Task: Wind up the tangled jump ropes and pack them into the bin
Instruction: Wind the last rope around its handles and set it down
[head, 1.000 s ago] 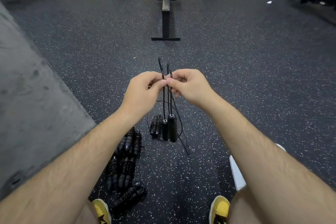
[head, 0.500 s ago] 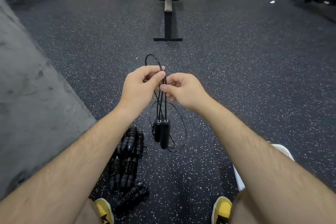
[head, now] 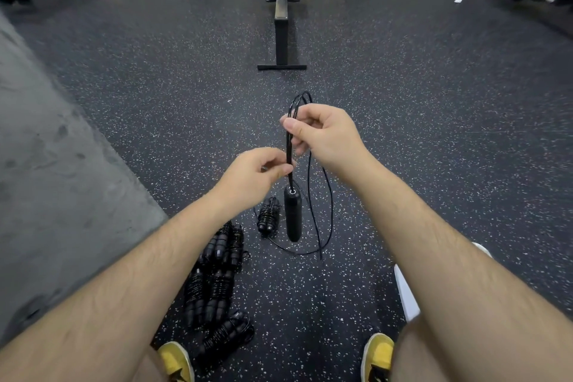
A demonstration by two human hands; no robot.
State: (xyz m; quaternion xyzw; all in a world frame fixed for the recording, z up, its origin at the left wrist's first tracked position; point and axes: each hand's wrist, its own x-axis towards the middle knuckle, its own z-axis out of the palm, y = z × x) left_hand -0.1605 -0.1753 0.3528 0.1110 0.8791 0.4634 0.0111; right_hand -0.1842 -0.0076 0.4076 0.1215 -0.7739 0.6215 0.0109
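Speckled floor (head: 418,139): two hands (head: 255,172) (head: 327,133), one rope (head: 293,215)

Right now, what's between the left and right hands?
A short straight stretch of bunched jump rope cord, pinched by the right hand above and the left hand below. Nothing else, in the head view.

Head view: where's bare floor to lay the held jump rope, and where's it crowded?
Bare: rubber floor between the rower's foot bar and the right hand; also floor right of the cord dangling from the held jump rope. Crowded: wound ropes piled by the left shoe, one more bundle lying left of the held rope.
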